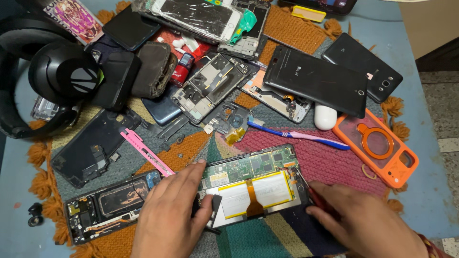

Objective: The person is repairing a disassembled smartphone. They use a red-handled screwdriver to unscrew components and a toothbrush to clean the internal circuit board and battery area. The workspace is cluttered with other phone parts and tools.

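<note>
An opened phone point(253, 184) lies face down on a woven mat, showing its green circuit board and a white battery with yellow edges. My left hand point(172, 215) presses on the phone's left end, thumb against its side. My right hand point(363, 220) rests at the phone's right end and grips a thin red-handled tool point(311, 191), whose tip touches the phone's right edge.
A pink utility knife point(146, 152), a blue toothbrush point(301, 136), an orange phone case point(382, 148), black headphones point(48, 76), a white earbud case point(325, 117) and several dismantled phones and back covers crowd the mat point(330, 162). Another opened phone point(105, 203) lies beside my left hand.
</note>
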